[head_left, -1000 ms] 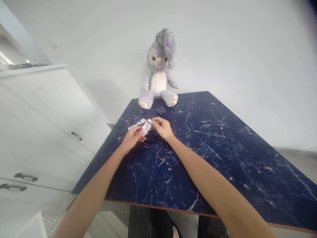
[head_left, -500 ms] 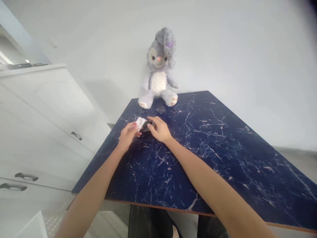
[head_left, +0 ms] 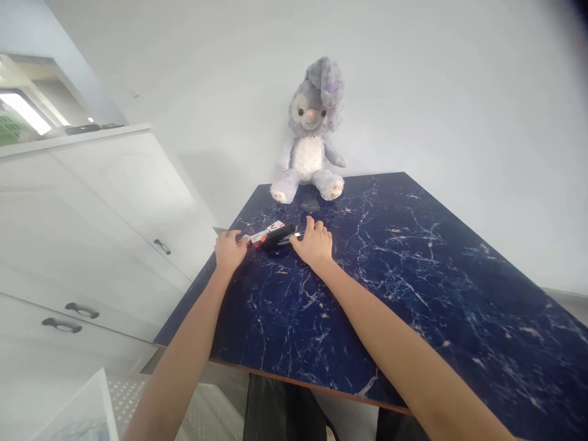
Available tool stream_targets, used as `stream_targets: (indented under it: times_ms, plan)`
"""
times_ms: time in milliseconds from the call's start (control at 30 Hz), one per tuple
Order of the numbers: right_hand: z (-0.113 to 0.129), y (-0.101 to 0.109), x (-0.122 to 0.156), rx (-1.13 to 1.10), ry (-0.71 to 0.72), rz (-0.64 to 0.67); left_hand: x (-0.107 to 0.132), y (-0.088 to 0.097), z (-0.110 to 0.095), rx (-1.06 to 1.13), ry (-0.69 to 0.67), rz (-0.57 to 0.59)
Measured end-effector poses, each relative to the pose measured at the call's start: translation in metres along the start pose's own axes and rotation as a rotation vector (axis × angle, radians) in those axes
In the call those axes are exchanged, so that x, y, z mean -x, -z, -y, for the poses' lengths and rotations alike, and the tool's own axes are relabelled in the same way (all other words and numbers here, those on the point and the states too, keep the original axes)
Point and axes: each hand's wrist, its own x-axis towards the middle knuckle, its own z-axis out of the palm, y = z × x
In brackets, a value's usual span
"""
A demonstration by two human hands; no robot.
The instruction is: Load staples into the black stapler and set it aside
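Note:
My left hand rests at the left end of a small red-and-white box, thumb and fingers closed on that end. Just in front of the box lies a long black object that looks like a stapler, with a silvery metal strip along its lower side. At its right, silvery end is my right hand, fingers bent, with the thumb and forefinger around that end. The black object and the box lie side by side on the dark blue marbled table.
A grey plush rabbit sits at the table's back edge against the wall. A small dark patch or flat object lies before its feet. White cabinets with dark handles stand to the left. A white-framed perforated item is below, left.
My left hand has lowered the box to the table beside the black object. My right hand has shifted to the black object's right end. The whole view has turned slightly left.

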Motion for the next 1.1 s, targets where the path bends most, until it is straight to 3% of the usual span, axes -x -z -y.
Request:
stream_targets:
  times_ms: [100,233,400,667,900,1100]
  plan:
    - [-0.001,0.000,-0.002,-0.027,-0.002,-0.023,0.003,-0.004,-0.013,0.137,-0.230,0.099]
    - [-0.001,0.004,-0.003,-0.034,-0.013,-0.006,0.009,-0.007,-0.023,0.165,-0.321,0.217]
    - [-0.003,0.012,-0.005,-0.067,-0.043,0.024,0.011,-0.004,-0.022,0.164,-0.299,0.260]
    - [-0.011,0.014,-0.012,-0.199,-0.314,0.004,0.009,0.006,-0.026,0.354,-0.190,0.329]
    - [-0.015,0.016,-0.014,-0.255,-0.305,0.053,0.007,0.012,-0.029,0.316,-0.182,0.332]
    - [-0.015,0.017,-0.013,-0.291,-0.198,0.102,0.007,0.011,-0.025,0.235,-0.218,0.334]
